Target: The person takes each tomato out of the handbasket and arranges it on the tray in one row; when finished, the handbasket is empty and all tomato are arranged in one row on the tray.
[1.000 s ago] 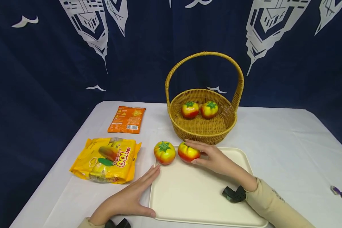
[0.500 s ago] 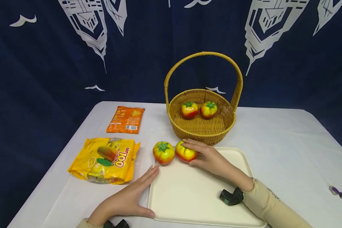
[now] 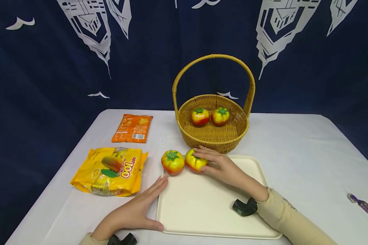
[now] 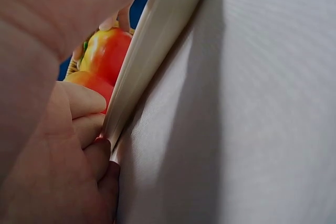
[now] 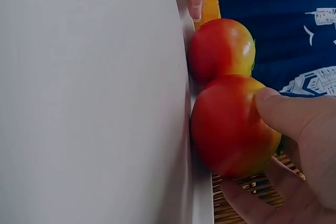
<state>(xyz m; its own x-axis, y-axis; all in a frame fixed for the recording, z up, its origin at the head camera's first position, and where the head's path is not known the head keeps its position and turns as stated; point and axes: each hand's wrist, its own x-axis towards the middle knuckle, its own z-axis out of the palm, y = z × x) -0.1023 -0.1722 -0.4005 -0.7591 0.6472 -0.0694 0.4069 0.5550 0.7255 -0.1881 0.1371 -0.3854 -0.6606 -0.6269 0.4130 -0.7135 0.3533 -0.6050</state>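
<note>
My right hand [image 3: 225, 168] grips a red-and-yellow toy tomato [image 3: 192, 162] at the far left part of a cream tray [image 3: 211, 211]. The right wrist view shows my thumb on one side of this tomato [image 5: 231, 135] and fingers on the other. Right beside it sits a second toy tomato [image 3: 172, 162], at the tray's far left corner. My left hand [image 3: 135, 211] lies spread along the tray's left edge, thumb at the near corner and fingertips by the second tomato. In the left wrist view its fingers touch the tray's rim [image 4: 142, 56].
Behind the tray stands a wicker basket [image 3: 216, 137] with a tall handle, holding two more toy tomatoes [image 3: 210, 116]. To the left lie a yellow snack bag [image 3: 110, 172] and an orange packet [image 3: 133, 128]. A purple wrapped stick [image 3: 365, 208] lies far right on the white-covered table [image 3: 306, 160].
The tomato in my right hand has shifted slightly left, closer to the second one. My left hand stays at the tray's edge. The head view has turned a little to the right.
</note>
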